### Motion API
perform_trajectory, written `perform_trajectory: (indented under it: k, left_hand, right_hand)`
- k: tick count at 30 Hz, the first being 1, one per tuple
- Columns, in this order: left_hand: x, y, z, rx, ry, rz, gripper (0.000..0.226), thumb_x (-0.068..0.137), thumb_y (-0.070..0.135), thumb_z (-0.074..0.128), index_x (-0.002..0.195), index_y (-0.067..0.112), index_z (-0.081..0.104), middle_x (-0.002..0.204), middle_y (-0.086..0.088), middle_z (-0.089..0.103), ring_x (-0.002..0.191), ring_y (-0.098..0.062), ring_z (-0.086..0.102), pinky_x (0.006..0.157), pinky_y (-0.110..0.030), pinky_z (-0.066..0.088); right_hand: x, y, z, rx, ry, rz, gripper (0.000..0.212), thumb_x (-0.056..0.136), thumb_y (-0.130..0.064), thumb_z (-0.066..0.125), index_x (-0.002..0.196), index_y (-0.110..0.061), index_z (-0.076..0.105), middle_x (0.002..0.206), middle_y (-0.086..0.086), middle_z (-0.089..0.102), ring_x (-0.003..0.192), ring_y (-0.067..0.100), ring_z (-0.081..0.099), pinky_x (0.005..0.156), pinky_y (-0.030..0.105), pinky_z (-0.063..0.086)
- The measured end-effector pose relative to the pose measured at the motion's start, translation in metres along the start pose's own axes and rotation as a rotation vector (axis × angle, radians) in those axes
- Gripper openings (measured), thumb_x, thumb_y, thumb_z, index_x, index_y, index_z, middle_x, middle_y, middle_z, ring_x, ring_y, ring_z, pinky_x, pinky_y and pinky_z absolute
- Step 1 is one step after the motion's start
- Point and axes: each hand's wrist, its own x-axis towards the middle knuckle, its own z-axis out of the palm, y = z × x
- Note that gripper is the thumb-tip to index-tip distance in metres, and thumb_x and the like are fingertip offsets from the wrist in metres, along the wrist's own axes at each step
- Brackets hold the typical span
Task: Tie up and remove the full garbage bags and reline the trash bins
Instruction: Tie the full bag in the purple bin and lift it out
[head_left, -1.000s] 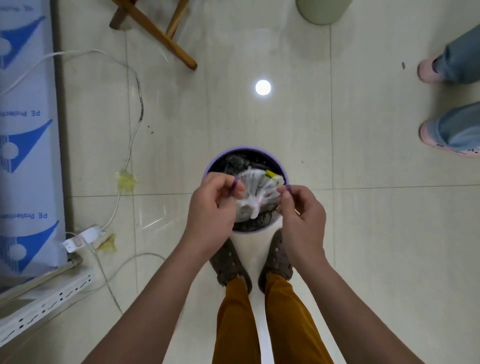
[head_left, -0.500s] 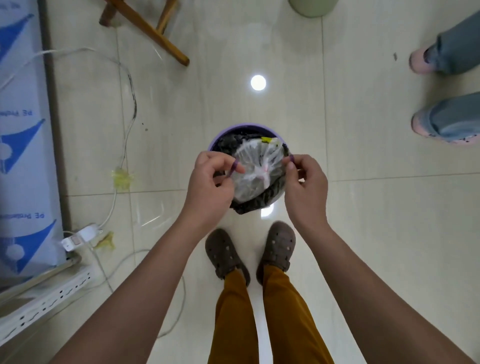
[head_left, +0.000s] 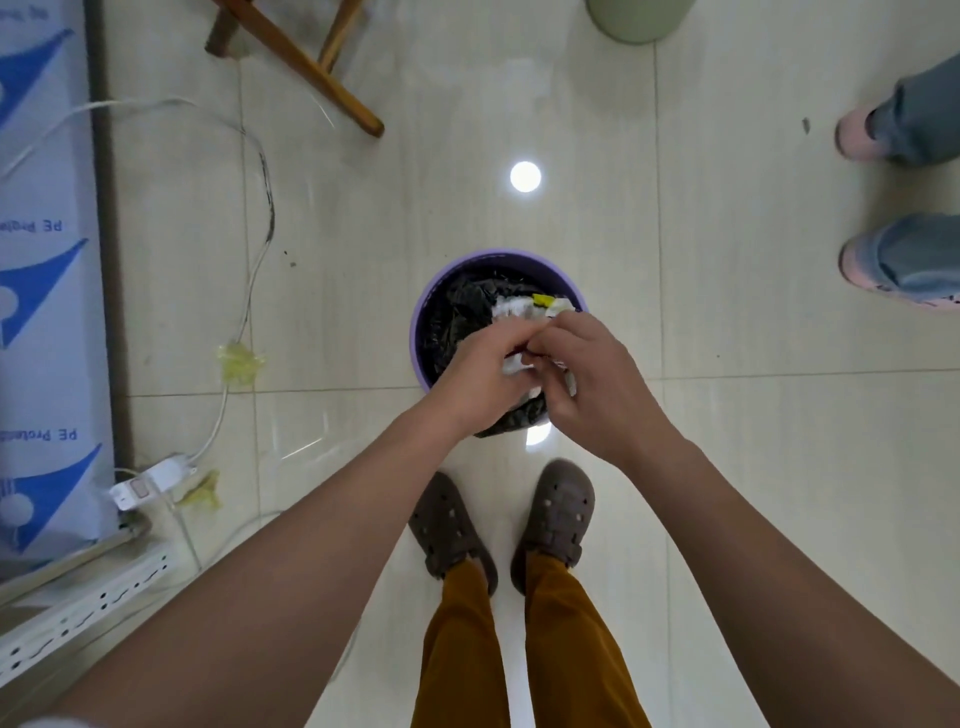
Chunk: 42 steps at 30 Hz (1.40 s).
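Two hands are meeting over the mouth of the purple trash bin (head_left: 423, 322), which is standing on the tiled floor (head_left: 727, 467) just ahead of the person's brown clogs (head_left: 558, 512). Inside it, the dark garbage bag (head_left: 457, 317) is lining the bin, with a bunched clear bag of white and yellow rubbish (head_left: 524, 306) showing at the bin's 2 o'clock side. A fold of the dark bag is spilling over the rim at 6 o'clock.

The step in hand, as I am reading it, is the tying: both hands are working the gathered top of the bag into a knot, and the bag is not yet lifted out. The next move is probably calling for the knot to be drawn snug, then a firm hold on it to pull the bag straight up and clear of the rim.

The left hand (head_left: 480, 382) is reaching in from 7 o'clock, its fingers curled and pinching the bunched plastic. The right hand (head_left: 597, 379) is coming in from 5 o'clock, its fingertips (head_left: 543, 340) curled inward and nipping the same bunch, so the two hands are touching at the middle. Exactly which strand each is holding I cannot tell.

Farther out, a white cable (head_left: 260, 249) is trailing across the floor at 9 o'clock, a wooden stool leg (head_left: 311, 67) is angling in at 11 o'clock, and another person's pink slippers (head_left: 872, 270) are standing well apart at 3 o'clock.
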Motion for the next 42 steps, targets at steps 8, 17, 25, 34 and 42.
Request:
perform_trajectory:
  k: [8,17,25,34,42]
  left_hand:
    - [0.019,-0.011,0.014,-0.139,0.064,-0.129,0.019,0.097,0.008,0.053,0.093,0.011,0.072,0.089,-0.007,0.073,0.086,-0.016,0.068,0.081,-0.023,0.053]
    - [0.019,-0.008,0.014,-0.013,0.069,-0.147,0.03,0.103,0.023,0.043,0.088,0.009,0.066,0.08,0.004,0.067,0.079,-0.006,0.063,0.086,-0.032,0.051]
    - [0.017,-0.01,0.01,0.14,0.045,-0.104,0.031,0.102,0.027,0.042,0.092,0.008,0.065,0.083,-0.007,0.067,0.08,-0.02,0.063,0.077,-0.042,0.051]
    - [0.03,-0.003,-0.005,-0.045,0.144,-0.292,0.019,0.098,0.012,0.054,0.091,0.011,0.072,0.074,-0.002,0.071,0.064,-0.007,0.06,0.069,-0.019,0.051]
    - [0.026,-0.004,-0.016,0.083,0.123,-0.206,0.018,0.08,-0.003,0.071,0.08,0.014,0.077,0.074,0.005,0.072,0.074,-0.006,0.068,0.073,-0.014,0.052]
  right_hand:
    - [0.007,0.016,0.007,0.205,0.186,0.14,0.021,0.084,0.006,0.057,0.099,-0.004,0.067,0.092,0.005,0.061,0.086,0.015,0.058,0.075,0.022,0.048]
    - [0.013,0.028,0.001,0.192,0.028,0.233,0.019,0.089,0.0,0.059,0.098,-0.006,0.075,0.086,0.008,0.07,0.079,0.017,0.066,0.078,0.024,0.055]
    - [0.02,0.037,-0.001,0.016,-0.016,0.221,0.005,0.083,-0.01,0.063,0.081,-0.008,0.066,0.074,0.001,0.065,0.068,0.016,0.06,0.067,0.039,0.053]
    - [-0.01,0.026,0.027,0.184,0.205,0.427,0.008,0.072,-0.011,0.06,0.069,-0.014,0.054,0.061,-0.001,0.055,0.057,0.015,0.052,0.053,0.033,0.044]
    - [-0.013,0.028,0.031,0.259,0.037,0.361,0.014,0.082,0.0,0.061,0.09,-0.008,0.069,0.089,0.003,0.062,0.077,0.013,0.058,0.07,0.024,0.049]
